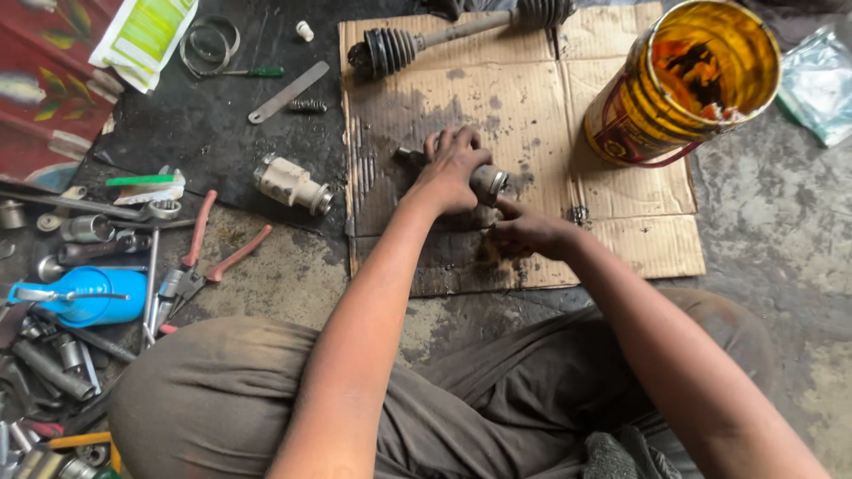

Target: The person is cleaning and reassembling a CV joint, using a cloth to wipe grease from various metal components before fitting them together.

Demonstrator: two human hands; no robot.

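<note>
My left hand [450, 168] lies over a greasy metal joint part [488, 182] on a stained sheet of cardboard [532, 98], gripping its body. Only the part's round silver end shows past my fingers. My right hand [524, 232] is just below it, fingers closed and touching the part's end. What the right fingers pinch is hidden. Both forearms reach in from the bottom of the view over my crossed legs.
A drive shaft with rubber boots [461, 31] lies at the cardboard's far edge. A yellow tin can [683, 84] stands at right. A cream-coloured metal housing [291, 184], red-handled pliers [217, 253], a blue oil can [84, 295] and several sockets and tools lie at left.
</note>
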